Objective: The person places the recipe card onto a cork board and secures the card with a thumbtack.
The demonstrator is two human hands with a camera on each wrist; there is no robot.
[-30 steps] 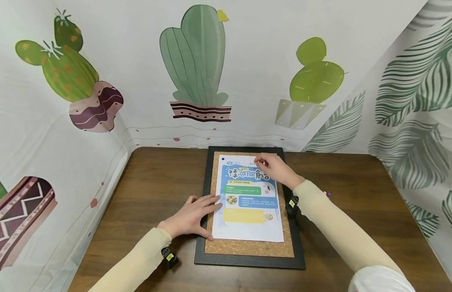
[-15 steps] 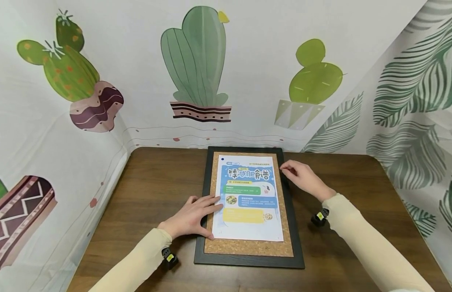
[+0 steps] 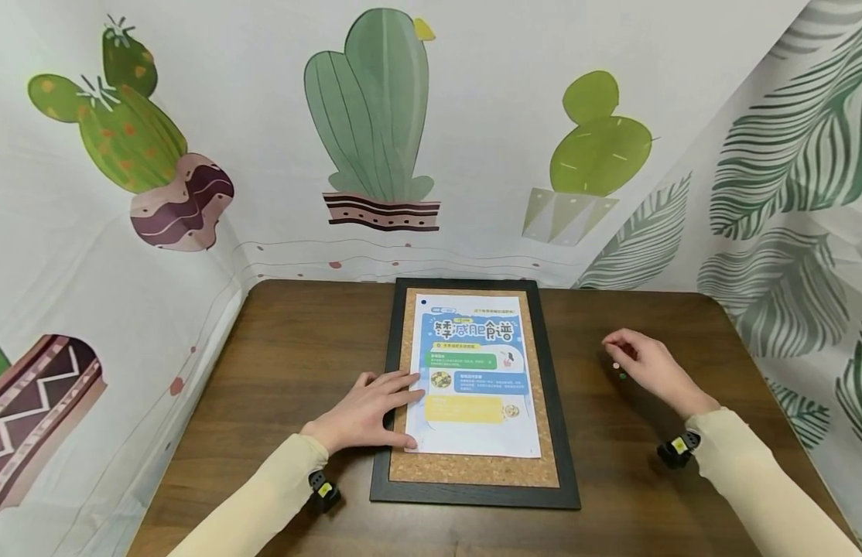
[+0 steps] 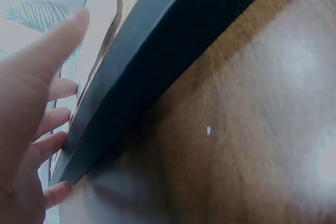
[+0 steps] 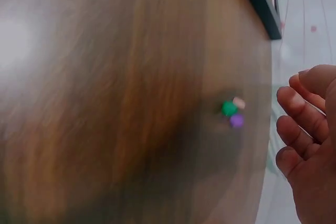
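Note:
A printed sheet (image 3: 473, 439) with a colourful poster lies on a black-framed corkboard (image 3: 487, 473). At the sheet's upper left corner sits a dark blue push pin (image 3: 424, 302). My left hand (image 3: 364, 410) rests spread over the board's left edge, fingertips and thumb on the paper's left side. To the right of the board, my right hand (image 3: 654, 370) hovers with bent fingers, nothing visible in them. Close by on the table lie three small pins: a green one (image 5: 229, 108), a purple one (image 5: 237, 120) and a pale pink one (image 5: 239, 103).
The brown wooden table (image 3: 299, 333) spreads around the board. A cloth printed with cacti and leaves (image 3: 487, 139) hangs behind and beside it. In the left wrist view a small white spot (image 4: 209, 130) shows on the wood, perhaps a reflection.
My right hand has moved from the sheet's upper right corner, across the frame, to the pins on the right. My left hand stays put, its thumb shifted slightly inward.

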